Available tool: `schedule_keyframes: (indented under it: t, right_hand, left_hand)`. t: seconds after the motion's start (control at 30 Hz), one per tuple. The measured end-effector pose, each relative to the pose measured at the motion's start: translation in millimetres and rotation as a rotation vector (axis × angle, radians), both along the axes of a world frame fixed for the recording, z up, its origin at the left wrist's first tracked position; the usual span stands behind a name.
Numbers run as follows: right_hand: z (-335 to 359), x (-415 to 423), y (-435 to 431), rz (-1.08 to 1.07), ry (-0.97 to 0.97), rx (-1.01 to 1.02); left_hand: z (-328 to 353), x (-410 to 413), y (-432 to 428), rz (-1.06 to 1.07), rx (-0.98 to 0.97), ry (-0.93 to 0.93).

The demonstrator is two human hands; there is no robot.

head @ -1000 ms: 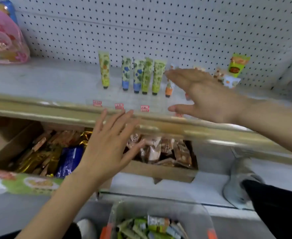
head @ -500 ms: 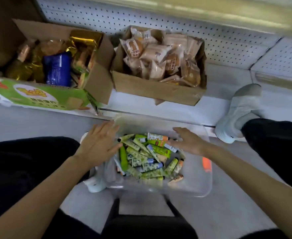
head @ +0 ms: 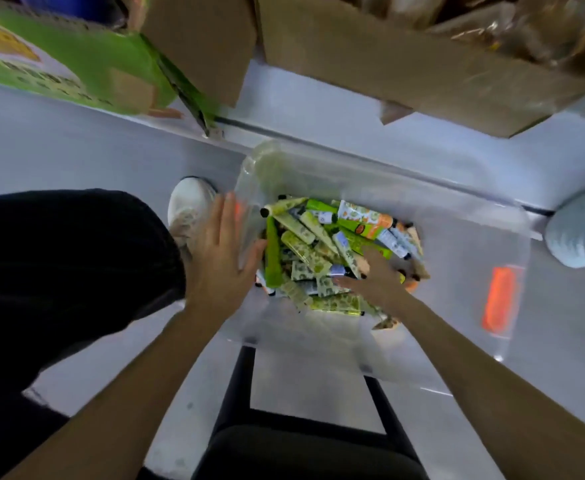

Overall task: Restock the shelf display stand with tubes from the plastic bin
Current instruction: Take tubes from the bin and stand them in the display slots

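Far left, a white shoe [head: 189, 209] sits just beside the clear plastic bin [head: 457, 244] on the floor. Left hand [head: 220, 261] is flat against the bin's left wall, fingers straight, thumb over the rim, gripping nothing. The tubes [head: 305, 251] are piled loose inside the bin. Right hand [head: 376, 278] is down on the pile, fingers among the tubes; can't tell whether it grips one. Orange latch [head: 498, 297] on the bin's right end.

A plain brown cardboard box [head: 422, 74] of wrapped snacks sat on the pale lower shelf [head: 318, 112], beside a green printed carton [head: 76, 64]. Below them, a white sneaker [head: 189, 206] stood on the grey floor [head: 76, 150], next to a black-trousered leg [head: 59, 265].
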State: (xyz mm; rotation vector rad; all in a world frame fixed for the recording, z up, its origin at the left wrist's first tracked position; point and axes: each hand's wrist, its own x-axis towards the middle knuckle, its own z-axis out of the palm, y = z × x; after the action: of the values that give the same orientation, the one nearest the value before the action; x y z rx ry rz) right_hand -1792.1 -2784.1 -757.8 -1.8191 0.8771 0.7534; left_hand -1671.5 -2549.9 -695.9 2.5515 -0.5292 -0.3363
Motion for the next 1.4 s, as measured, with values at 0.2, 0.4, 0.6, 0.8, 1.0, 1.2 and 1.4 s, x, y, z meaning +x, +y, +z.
schedule_keyframes:
  t: [0.2, 0.4, 0.6, 0.8, 1.0, 1.2, 1.4]
  right_hand:
    - [-22, 36, 14, -0.063, -0.063, -0.028]
    - [-47, 46, 23, 0.016, -0.060, -0.063]
    - [-58, 59, 27, 0.139, -0.030, -0.125]
    - [-78, 72, 20, 0.403, 0.130, -0.115]
    - [-51, 84, 17, 0.402, 0.154, 0.066]
    - [-65, 62, 45, 0.274, 0.082, 0.127]
    - [-57, 54, 57, 0.200, 0.110, 0.058]
  left_hand:
    - [1, -4, -4, 0.062, -0.204, 0.027]
    - [5, -4, -5, 0.067, -0.229, 0.072]
    - [2, -4, -5, 0.086, -0.215, 0.101]
    - [4, -5, -5, 0.096, -0.233, 0.111]
    - [4, -4, -5, 0.097, -0.207, 0.062]
    - [2, -4, -4, 0.090, -0.212, 0.062]
    - [4, -4, -5, 0.110, -0.230, 0.102]
